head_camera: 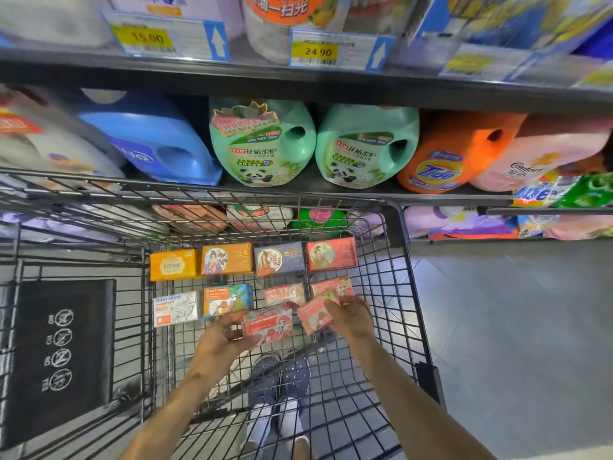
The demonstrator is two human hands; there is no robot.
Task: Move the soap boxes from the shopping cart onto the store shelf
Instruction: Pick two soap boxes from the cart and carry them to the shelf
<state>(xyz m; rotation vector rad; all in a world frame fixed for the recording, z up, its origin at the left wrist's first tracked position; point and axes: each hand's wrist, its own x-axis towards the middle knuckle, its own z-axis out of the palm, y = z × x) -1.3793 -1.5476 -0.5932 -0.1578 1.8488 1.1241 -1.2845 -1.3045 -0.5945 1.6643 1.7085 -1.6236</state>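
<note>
Both hands are loaded inside the shopping cart (403, 260): left hand (223, 336) grips a red Goat Soap box (268, 323) by its near-left end, right hand (348, 315) holds a pink soap box (315, 313), while eight more boxes (229, 258) sit in two rows on the cart's wire floor. Main risk, as I judge it: an end-only grip lets the box pivot and drop back into the cart. The lift to the store shelf (298, 88) must also clear the cart's far rim, and the shelf front is packed with detergent jugs (262, 144), so free space looks tight.
</note>
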